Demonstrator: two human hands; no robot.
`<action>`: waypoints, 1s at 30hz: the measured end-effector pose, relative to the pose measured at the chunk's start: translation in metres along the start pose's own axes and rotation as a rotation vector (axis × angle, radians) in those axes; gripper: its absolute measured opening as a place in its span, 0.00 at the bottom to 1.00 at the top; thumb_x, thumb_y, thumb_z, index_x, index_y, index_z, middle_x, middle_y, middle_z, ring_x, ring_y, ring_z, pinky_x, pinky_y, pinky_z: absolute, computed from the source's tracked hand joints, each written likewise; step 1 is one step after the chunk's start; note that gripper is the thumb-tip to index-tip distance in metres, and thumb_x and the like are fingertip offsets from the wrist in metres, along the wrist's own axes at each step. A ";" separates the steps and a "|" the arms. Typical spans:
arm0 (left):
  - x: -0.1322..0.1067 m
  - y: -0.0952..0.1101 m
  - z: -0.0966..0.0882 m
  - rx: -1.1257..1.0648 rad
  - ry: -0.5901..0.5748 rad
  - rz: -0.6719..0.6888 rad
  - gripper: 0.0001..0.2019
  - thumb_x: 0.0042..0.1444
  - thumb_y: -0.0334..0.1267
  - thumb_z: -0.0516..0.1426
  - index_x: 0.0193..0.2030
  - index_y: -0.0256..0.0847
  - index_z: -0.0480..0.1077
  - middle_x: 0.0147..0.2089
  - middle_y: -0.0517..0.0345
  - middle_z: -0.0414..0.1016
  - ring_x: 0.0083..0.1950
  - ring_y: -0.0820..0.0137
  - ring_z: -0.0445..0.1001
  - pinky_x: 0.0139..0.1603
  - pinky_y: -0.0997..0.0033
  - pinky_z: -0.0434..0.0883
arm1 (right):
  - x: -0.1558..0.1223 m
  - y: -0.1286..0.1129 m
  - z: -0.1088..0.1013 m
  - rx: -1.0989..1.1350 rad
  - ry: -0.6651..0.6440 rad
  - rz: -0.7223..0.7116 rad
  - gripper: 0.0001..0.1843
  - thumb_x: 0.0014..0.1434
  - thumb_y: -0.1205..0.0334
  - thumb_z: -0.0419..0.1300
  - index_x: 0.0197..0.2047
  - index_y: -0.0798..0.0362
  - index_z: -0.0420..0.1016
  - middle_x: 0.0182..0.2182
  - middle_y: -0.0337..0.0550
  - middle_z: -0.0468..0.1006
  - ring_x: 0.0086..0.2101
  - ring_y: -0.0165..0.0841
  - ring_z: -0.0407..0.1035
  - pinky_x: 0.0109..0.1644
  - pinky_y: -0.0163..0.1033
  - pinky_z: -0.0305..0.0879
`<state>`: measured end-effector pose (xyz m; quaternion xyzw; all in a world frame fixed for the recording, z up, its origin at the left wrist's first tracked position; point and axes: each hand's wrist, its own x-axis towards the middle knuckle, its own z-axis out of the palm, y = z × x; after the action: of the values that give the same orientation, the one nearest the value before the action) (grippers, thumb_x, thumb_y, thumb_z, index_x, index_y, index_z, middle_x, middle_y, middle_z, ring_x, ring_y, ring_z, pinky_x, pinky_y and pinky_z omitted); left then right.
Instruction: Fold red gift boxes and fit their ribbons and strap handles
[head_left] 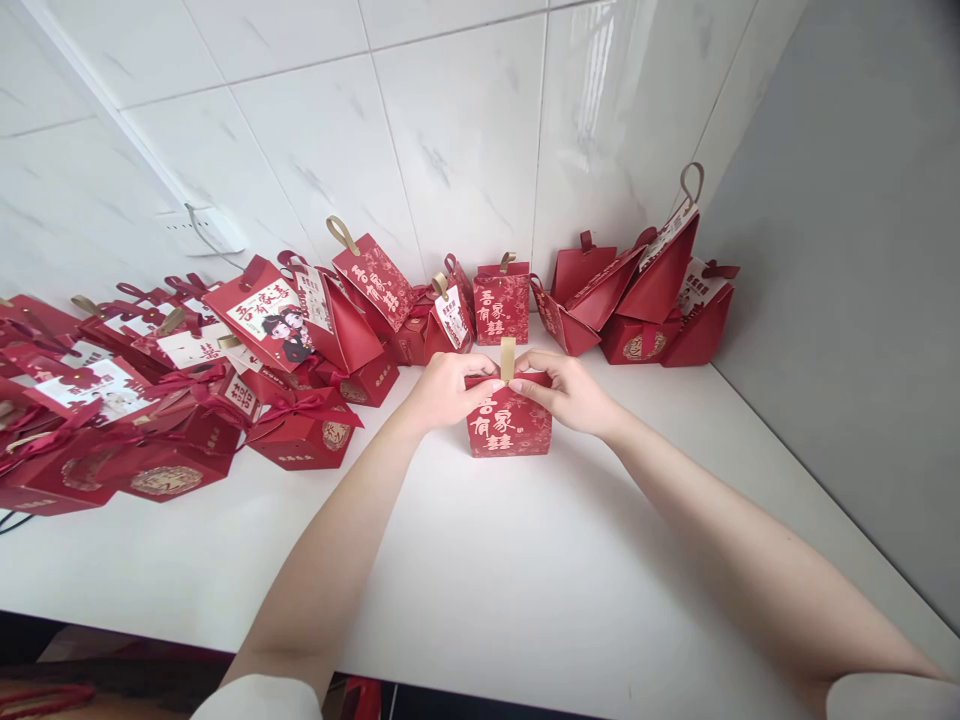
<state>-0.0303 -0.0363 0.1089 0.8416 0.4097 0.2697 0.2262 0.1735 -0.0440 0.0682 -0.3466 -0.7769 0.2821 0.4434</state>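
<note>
Our left hand [448, 388] and right hand [570, 390] pinch red box [517, 425] beside gold loop [508, 356]; pressing hard, we could crease top.

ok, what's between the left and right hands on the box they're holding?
The gold loop, upright at the top of the red box, between left hand and right hand. Shows in the head view.

Short sleeves [259, 698], plain white; forearms [341, 540] bare below.
</note>
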 end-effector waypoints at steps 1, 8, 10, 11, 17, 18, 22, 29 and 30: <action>0.000 -0.001 -0.001 -0.015 -0.012 -0.005 0.10 0.56 0.41 0.56 0.35 0.36 0.74 0.35 0.57 0.78 0.37 0.69 0.74 0.41 0.71 0.68 | 0.000 -0.001 -0.002 -0.021 -0.015 -0.003 0.07 0.62 0.59 0.57 0.35 0.52 0.73 0.33 0.40 0.74 0.32 0.33 0.67 0.34 0.38 0.62; -0.004 0.000 -0.021 -0.087 -0.139 -0.074 0.15 0.54 0.41 0.59 0.49 0.42 0.74 0.51 0.55 0.77 0.51 0.63 0.74 0.52 0.66 0.70 | 0.000 -0.015 -0.031 -0.170 -0.145 0.020 0.12 0.60 0.61 0.57 0.46 0.48 0.75 0.45 0.41 0.78 0.42 0.37 0.72 0.41 0.40 0.66; -0.004 -0.002 -0.025 -0.113 -0.163 -0.099 0.19 0.52 0.43 0.61 0.50 0.41 0.73 0.52 0.53 0.76 0.51 0.62 0.75 0.52 0.65 0.71 | 0.000 -0.015 -0.039 -0.186 -0.173 0.062 0.12 0.59 0.58 0.58 0.46 0.48 0.76 0.45 0.41 0.79 0.43 0.38 0.72 0.44 0.42 0.66; -0.004 -0.003 -0.026 -0.128 -0.176 -0.119 0.19 0.52 0.44 0.61 0.50 0.41 0.74 0.51 0.53 0.77 0.50 0.61 0.75 0.52 0.64 0.71 | 0.000 -0.014 -0.042 -0.192 -0.185 0.080 0.11 0.58 0.57 0.59 0.44 0.47 0.77 0.43 0.40 0.79 0.42 0.39 0.72 0.46 0.43 0.66; -0.002 -0.012 -0.029 -0.189 -0.227 -0.207 0.17 0.53 0.49 0.60 0.41 0.38 0.77 0.43 0.53 0.80 0.46 0.61 0.77 0.47 0.66 0.72 | 0.002 -0.002 -0.047 0.009 -0.215 0.159 0.13 0.55 0.49 0.62 0.35 0.49 0.79 0.34 0.40 0.81 0.36 0.38 0.73 0.43 0.43 0.67; -0.002 -0.012 -0.029 -0.191 -0.227 -0.210 0.16 0.53 0.49 0.60 0.40 0.37 0.78 0.42 0.53 0.81 0.45 0.62 0.77 0.46 0.67 0.72 | 0.002 -0.001 -0.047 0.044 -0.224 0.158 0.14 0.55 0.48 0.62 0.34 0.50 0.79 0.34 0.40 0.80 0.36 0.38 0.73 0.42 0.43 0.67; -0.001 -0.013 -0.028 -0.192 -0.224 -0.204 0.16 0.53 0.48 0.60 0.38 0.37 0.78 0.40 0.54 0.81 0.43 0.63 0.77 0.44 0.68 0.72 | 0.002 0.000 -0.046 0.053 -0.222 0.129 0.13 0.55 0.50 0.62 0.33 0.51 0.77 0.33 0.40 0.79 0.37 0.38 0.72 0.43 0.42 0.66; 0.001 -0.023 -0.022 -0.238 -0.179 -0.195 0.18 0.52 0.50 0.61 0.38 0.36 0.77 0.40 0.53 0.80 0.43 0.63 0.77 0.45 0.65 0.71 | 0.000 0.014 -0.039 0.123 -0.220 0.228 0.15 0.52 0.50 0.65 0.38 0.51 0.76 0.36 0.40 0.79 0.37 0.38 0.73 0.42 0.43 0.68; 0.001 -0.024 -0.022 -0.248 -0.178 -0.198 0.18 0.52 0.50 0.61 0.38 0.36 0.77 0.40 0.53 0.80 0.43 0.62 0.77 0.46 0.65 0.71 | 0.000 0.016 -0.039 0.124 -0.237 0.240 0.15 0.52 0.50 0.65 0.37 0.51 0.76 0.36 0.41 0.79 0.37 0.39 0.73 0.42 0.43 0.69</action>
<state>-0.0579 -0.0180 0.1114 0.7833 0.4325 0.2188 0.3892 0.2123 -0.0291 0.0733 -0.3731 -0.7578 0.4193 0.3327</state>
